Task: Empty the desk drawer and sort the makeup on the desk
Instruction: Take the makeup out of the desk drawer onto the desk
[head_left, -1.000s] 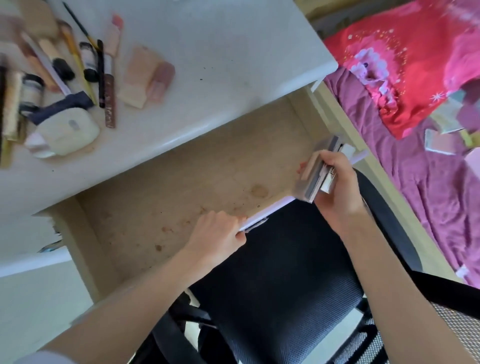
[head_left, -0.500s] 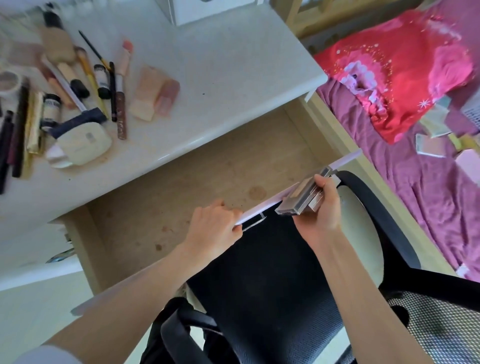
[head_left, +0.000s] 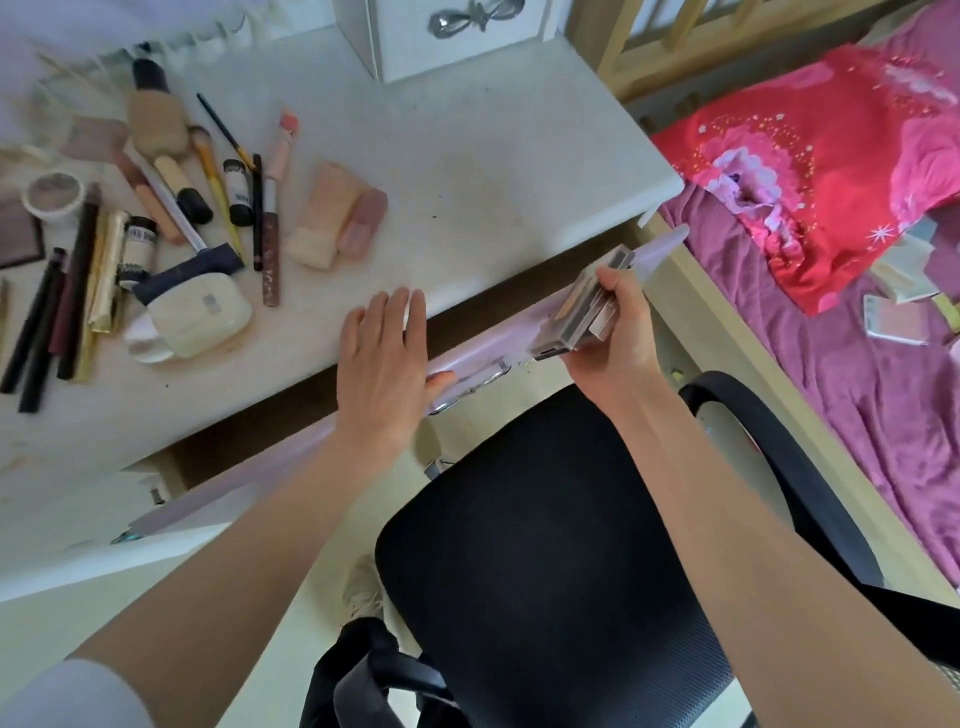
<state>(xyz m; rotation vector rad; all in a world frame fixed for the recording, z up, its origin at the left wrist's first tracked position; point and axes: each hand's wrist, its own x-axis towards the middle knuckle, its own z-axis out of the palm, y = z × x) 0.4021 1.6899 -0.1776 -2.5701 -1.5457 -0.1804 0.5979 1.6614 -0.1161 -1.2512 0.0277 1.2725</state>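
Observation:
The drawer's pale lilac front (head_left: 483, 353) is almost flush under the white desk (head_left: 467, 156), leaving only a narrow dark gap. My left hand (head_left: 382, 364) lies flat with straight fingers over the drawer's top edge, thumb on its face beside the metal handle (head_left: 475, 382). My right hand (head_left: 618, 332) grips a small stack of flat makeup palettes (head_left: 584, 306) just above the drawer's right end. Makeup covers the desk's left part: a cream compact (head_left: 200, 314), a beige tube (head_left: 324, 221), a foundation bottle (head_left: 156, 111), several pencils and brushes.
A black mesh office chair (head_left: 545, 545) stands directly below the drawer. A bed with purple sheet (head_left: 857, 389) and red pillow (head_left: 831, 156) lies to the right. A white box (head_left: 441, 36) sits at the desk's back edge.
The drawer has slid in from wide open to nearly closed under my left hand, which went from gripping the front edge to lying flat. My right hand kept the palettes and moved forward with it.

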